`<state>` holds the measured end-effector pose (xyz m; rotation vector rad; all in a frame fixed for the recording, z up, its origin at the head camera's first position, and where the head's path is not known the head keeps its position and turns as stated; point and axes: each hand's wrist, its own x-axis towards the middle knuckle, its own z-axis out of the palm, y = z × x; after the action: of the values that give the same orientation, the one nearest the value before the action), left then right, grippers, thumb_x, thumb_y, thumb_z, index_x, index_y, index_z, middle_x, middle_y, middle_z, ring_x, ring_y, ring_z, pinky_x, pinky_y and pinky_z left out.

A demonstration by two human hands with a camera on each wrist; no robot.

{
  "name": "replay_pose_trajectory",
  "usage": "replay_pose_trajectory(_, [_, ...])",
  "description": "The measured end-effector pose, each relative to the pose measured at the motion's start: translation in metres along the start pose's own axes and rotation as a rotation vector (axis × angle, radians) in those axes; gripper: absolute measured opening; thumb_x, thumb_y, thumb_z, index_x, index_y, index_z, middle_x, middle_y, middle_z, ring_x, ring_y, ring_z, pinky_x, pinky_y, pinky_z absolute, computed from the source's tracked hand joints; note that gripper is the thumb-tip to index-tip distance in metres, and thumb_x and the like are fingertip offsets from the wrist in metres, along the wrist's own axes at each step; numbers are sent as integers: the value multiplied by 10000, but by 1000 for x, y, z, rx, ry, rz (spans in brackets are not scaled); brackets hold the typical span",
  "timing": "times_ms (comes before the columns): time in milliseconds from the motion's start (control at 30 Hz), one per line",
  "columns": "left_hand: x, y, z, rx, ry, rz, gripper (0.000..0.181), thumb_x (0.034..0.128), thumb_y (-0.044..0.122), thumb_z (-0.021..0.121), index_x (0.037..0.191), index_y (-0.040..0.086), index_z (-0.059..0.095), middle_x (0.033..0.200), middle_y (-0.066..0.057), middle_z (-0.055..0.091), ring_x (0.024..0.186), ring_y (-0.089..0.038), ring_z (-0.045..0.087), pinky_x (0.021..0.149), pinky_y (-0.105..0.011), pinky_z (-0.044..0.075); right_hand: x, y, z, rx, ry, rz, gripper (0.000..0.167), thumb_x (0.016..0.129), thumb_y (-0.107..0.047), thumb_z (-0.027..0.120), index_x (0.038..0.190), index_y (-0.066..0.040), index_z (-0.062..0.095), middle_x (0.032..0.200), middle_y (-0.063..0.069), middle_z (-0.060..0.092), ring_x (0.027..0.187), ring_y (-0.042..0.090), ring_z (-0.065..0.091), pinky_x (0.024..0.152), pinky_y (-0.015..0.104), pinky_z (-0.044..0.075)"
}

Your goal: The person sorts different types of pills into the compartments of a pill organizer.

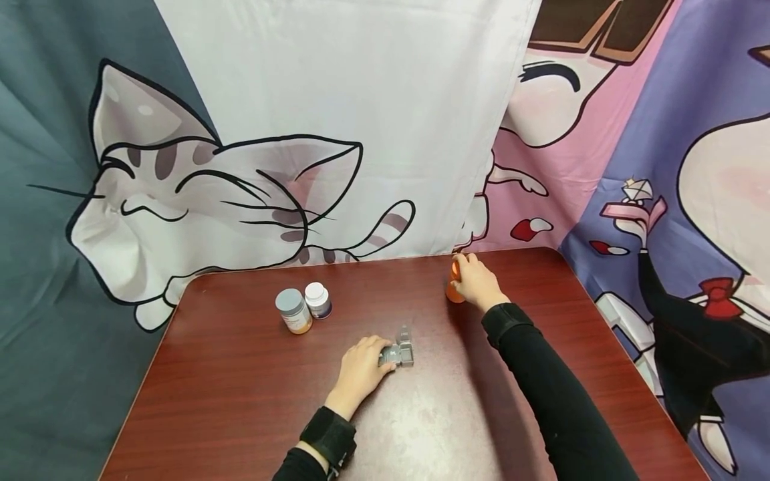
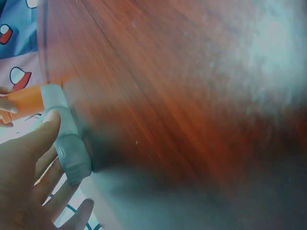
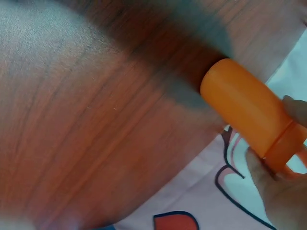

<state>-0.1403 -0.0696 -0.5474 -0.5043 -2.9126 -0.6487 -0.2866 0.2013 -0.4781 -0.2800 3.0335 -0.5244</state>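
Note:
My left hand [image 1: 359, 369] holds a small grey see-through pill organizer [image 1: 404, 353] by its left end, near the middle of the table. One clear flap of it stands up toward the back. In the left wrist view, the thumb lies on one side of the pill organizer [image 2: 68, 136] and the fingers are behind it. Farther back and to the right, my right hand [image 1: 479, 284] grips an orange bottle [image 1: 454, 288] near its top. The right wrist view shows that bottle [image 3: 247, 105] with its base on or close to the tabletop; contact is hard to tell.
Toward the back left of the brown table [image 1: 240, 394] stand a grey-capped bottle [image 1: 293, 311] and a white-capped bottle [image 1: 317, 300], side by side. A printed cartoon cloth [image 1: 373, 80] hangs behind the table's far edge.

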Motion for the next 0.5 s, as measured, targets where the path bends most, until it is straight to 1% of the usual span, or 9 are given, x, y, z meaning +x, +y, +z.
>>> replay_pose_trajectory(67, [-2,1,1,-7,12,-3,445,799,298,831,1179,111,692,1123,-41,671,1077,-243,608,863,-443,502,-3,2,-1,-14,28,-21,610,895,-221,743,1403,-35,463,1218,224,508,1017,372,571,829,523,515])
replay_pose_trajectory(133, [-3,1,2,-18,25,-7,494,793,278,838,1217,93,667,1175,-64,658,1140,-257,583,909,-452,485,-8,5,-1,-36,65,-58,603,889,-253,752,1389,-45,488,1197,216,531,975,365,579,804,509,516])
replay_pose_trajectory(267, [-8,2,0,-50,59,-14,595,766,243,854,1284,71,615,1275,-99,619,1250,-283,522,985,-462,449,-19,8,1,-94,121,-136,601,888,-320,752,1381,-66,520,1176,198,562,942,355,585,796,490,516])
replay_pose_trajectory(367, [-12,4,-5,-75,85,-17,622,764,232,856,1308,72,600,1315,-95,600,1288,-284,495,1016,-460,428,-32,8,3,-126,149,-194,612,875,-354,761,1377,-81,543,1146,177,577,942,338,580,808,485,512])
replay_pose_trajectory(500, [-23,7,-11,-105,109,-19,617,784,246,845,1325,89,594,1322,-83,598,1283,-271,500,1016,-461,426,-59,4,8,-133,197,-277,616,841,-360,792,1349,-83,581,1084,152,590,916,313,571,792,471,513])
